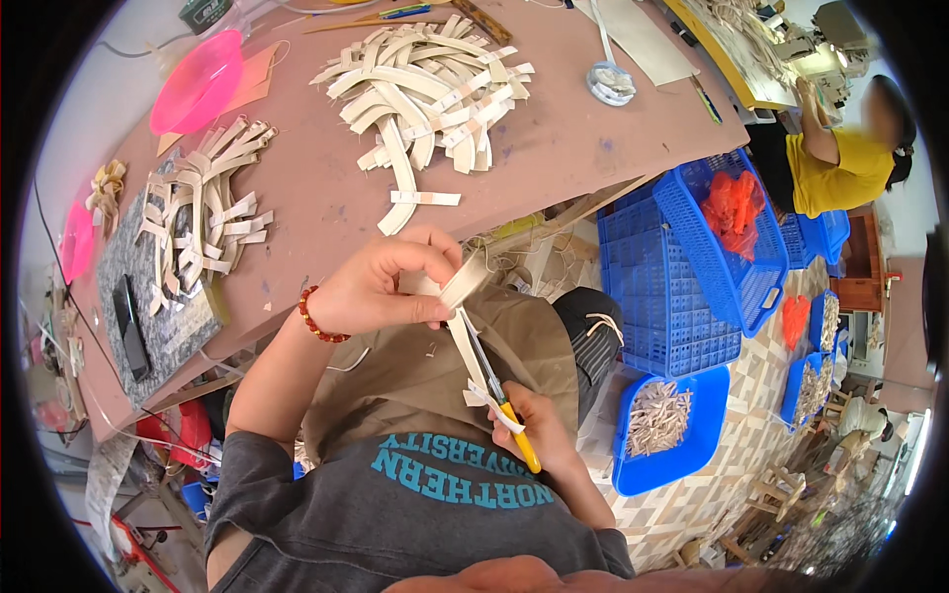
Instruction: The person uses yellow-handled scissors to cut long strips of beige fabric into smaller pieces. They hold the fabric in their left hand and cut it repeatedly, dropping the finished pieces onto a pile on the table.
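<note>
Over my lap, my left hand [388,281] pinches a looped cream strap [465,281] between thumb and fingers. One end of the strap hangs down toward my right hand [549,427]. That hand is closed around yellow-handled scissors [522,443], their slim metal blades pointing up along the hanging end. A small white tag [494,403] sits by the scissors, touching the strap's lower end. Beyond my left hand, a large heap of similar cream straps [395,94] lies on the brown table [306,188]. Just where the blades meet the strap I cannot tell.
A second strap pile [203,203], a dark phone [129,326] and a pink basin [198,84] are at the table's left. Blue crates [657,287] and a blue tub of small pieces [633,479] stand right. A co-worker in yellow [840,168] sits far right.
</note>
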